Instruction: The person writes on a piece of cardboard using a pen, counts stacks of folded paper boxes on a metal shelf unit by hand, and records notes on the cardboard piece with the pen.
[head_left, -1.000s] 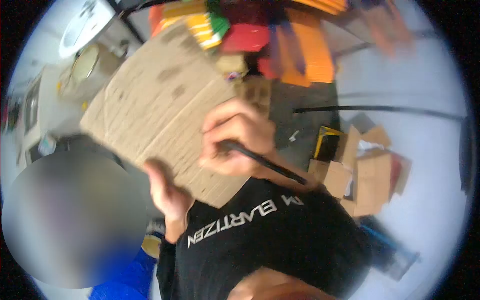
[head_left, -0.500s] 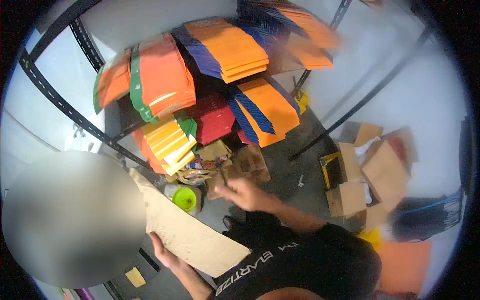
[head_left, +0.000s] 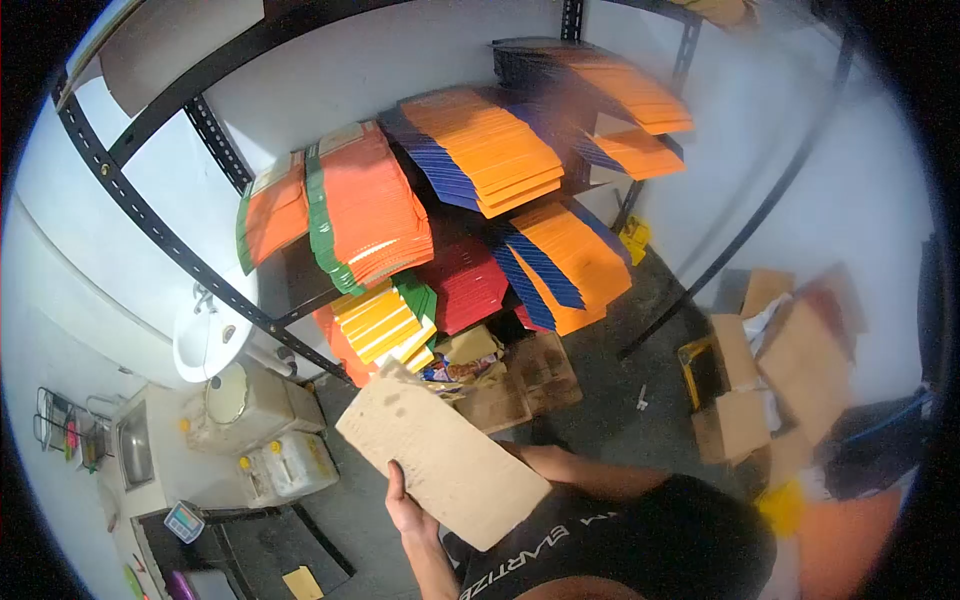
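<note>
My left hand (head_left: pixel 408 505) grips a stained, cream-coloured cardboard sheet (head_left: pixel 445 450) by its lower left edge, the thumb lying across its face. The sheet is held tilted in front of my body. My right forearm (head_left: pixel 600 470) reaches in from the right and passes behind the sheet. The right hand itself is hidden there, so its fingers and anything in them cannot be seen.
A black metal rack (head_left: pixel 150 228) carries stacks of orange packets (head_left: pixel 480 140), with yellow packets (head_left: pixel 385 322) lower down. Flattened cardboard (head_left: pixel 540 375) lies beneath. Open boxes (head_left: pixel 735 360) stand right; a washbasin (head_left: pixel 205 345), jerrycans (head_left: pixel 290 468) and a scale (head_left: pixel 185 522) are left.
The cardboard sheet has turned more face-on and shifted right in view. My right hand, visible before, has gone behind it. The green container is now hidden; the washbasin area has appeared.
</note>
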